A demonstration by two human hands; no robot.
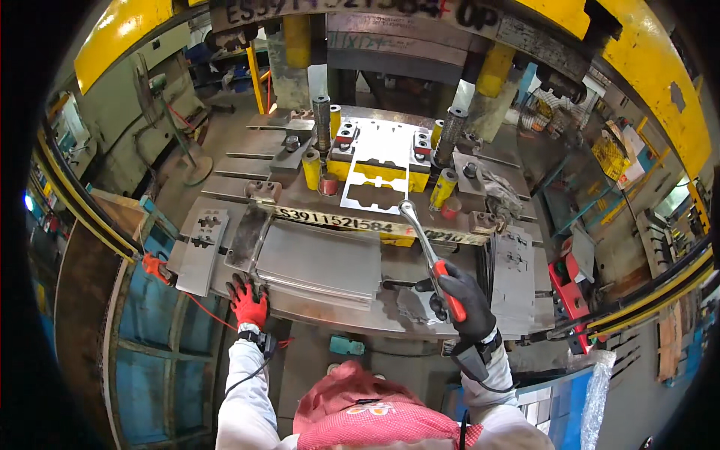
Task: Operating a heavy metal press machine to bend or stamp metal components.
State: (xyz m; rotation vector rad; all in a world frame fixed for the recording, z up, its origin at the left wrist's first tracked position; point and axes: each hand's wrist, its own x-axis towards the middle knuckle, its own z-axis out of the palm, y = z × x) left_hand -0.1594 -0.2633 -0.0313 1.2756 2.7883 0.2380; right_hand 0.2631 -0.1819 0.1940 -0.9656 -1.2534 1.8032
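Observation:
My right hand (471,301), in a black glove, is closed round the red grip of a ratchet wrench (424,241). The tool slants forward and left over the press bed. Its round metal head overlaps the near edge of a bright metal strip (373,191) with shaped cut-outs, lying across the lower die; I cannot tell whether they touch. My left hand (249,303), in a red glove, rests with fingers spread at the bed's front edge. Just right of it lies a stack of flat grey metal sheets (319,256), beside a steel block (245,238).
Dark guide posts (321,124) and yellow cylinders (444,187) stand around the die. Cut plates (198,251) lie at left, more plates (514,266) at right. A red control box (570,304) sits far right. The press's upper part (405,37) hangs above.

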